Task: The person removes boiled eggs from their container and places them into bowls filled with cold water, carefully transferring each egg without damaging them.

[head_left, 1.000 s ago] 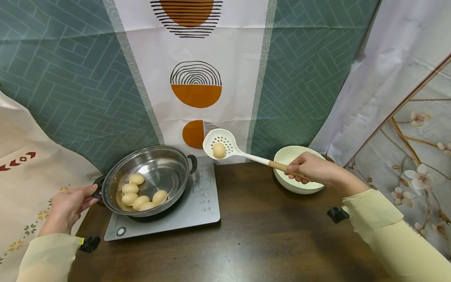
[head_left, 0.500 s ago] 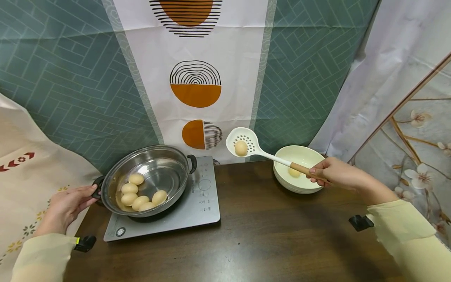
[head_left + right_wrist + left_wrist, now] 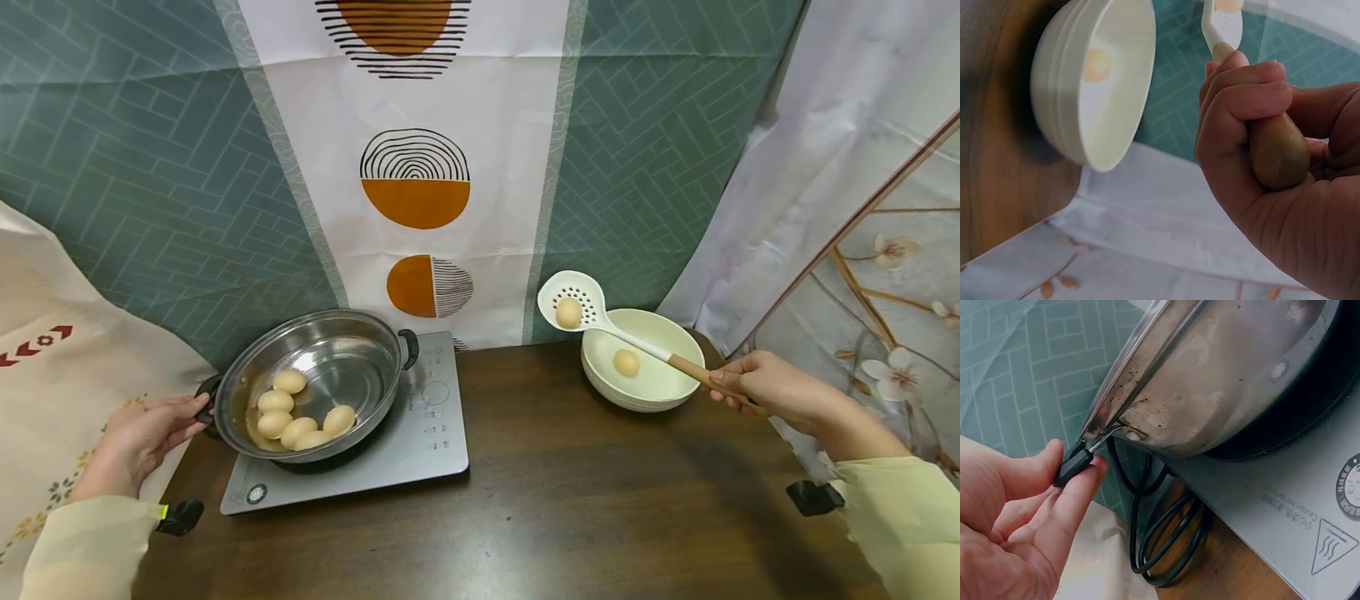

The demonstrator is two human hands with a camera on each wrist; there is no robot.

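My right hand [image 3: 776, 392] grips the wooden handle of a white slotted spoon [image 3: 637, 342], its fingers wrapped round the handle's end in the right wrist view. One egg [image 3: 568, 313] lies in the spoon's perforated head, raised at the left of a pale cream bowl [image 3: 678, 350]. Inside that bowl is another egg [image 3: 626, 362]. On the left, my left hand [image 3: 138, 442] pinches the black side handle [image 3: 1074, 464] of a steel pan [image 3: 352, 367] between thumb and fingers. Several eggs [image 3: 298, 431] are gathered at the pan's left and near side.
Under the pan is a flat silver induction cooktop [image 3: 442, 450] on a dark wooden table [image 3: 570, 500]. A coiled black cable [image 3: 1141, 544] hangs beside the cooktop. Patterned cloth [image 3: 480, 208] covers the wall behind, with floral cloth [image 3: 900, 358] at the right.
My right hand has carried the slotted spoon with its egg to the right, toward the bowl. The egg in the bowl has come into sight. My left hand stays at the pan handle.
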